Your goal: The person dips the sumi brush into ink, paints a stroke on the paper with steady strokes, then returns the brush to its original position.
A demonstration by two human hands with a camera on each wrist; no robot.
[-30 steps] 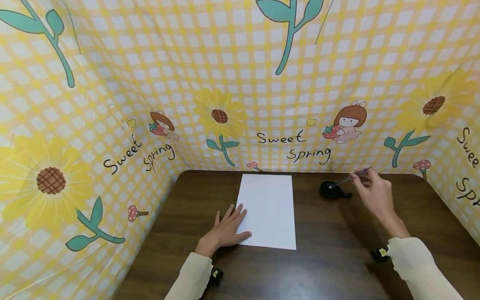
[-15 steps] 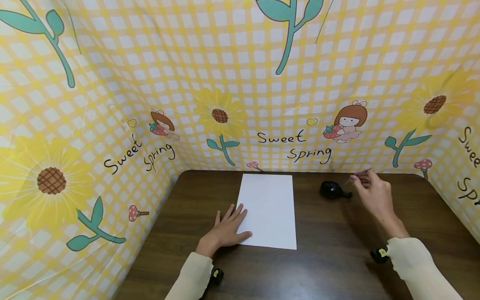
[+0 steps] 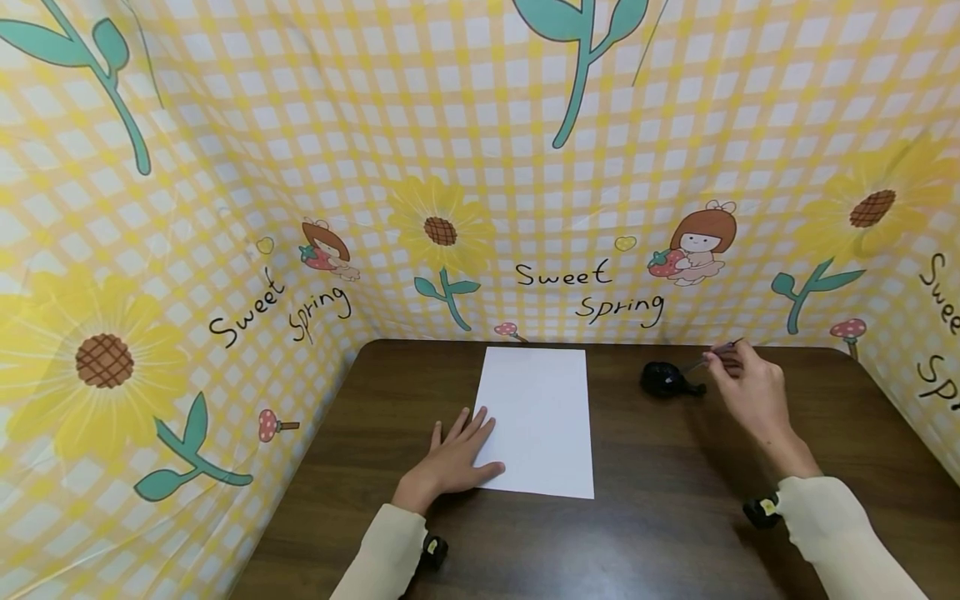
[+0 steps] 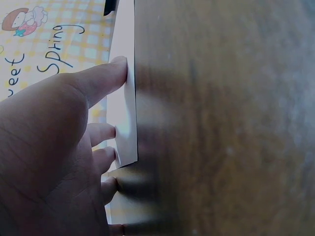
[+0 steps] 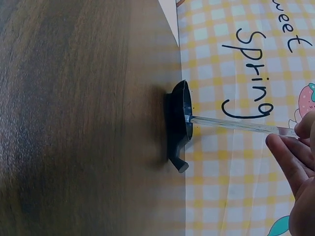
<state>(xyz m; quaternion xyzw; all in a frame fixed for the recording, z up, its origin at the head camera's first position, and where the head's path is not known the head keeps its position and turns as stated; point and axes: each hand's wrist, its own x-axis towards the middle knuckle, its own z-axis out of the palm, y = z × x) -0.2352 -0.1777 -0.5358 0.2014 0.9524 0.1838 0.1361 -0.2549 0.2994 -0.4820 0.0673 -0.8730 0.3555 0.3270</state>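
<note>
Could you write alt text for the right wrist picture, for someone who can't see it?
A right hand pinches a clear rod whose far end reaches a small black dish on a dark wood-grain table. Yellow checked cloth printed "Spring" hangs behind.

Tip of the clear rod (image 5: 231,124) indistinct at the black dish (image 5: 178,123), white paper (image 4: 126,29) cropped in both wrist views
</note>
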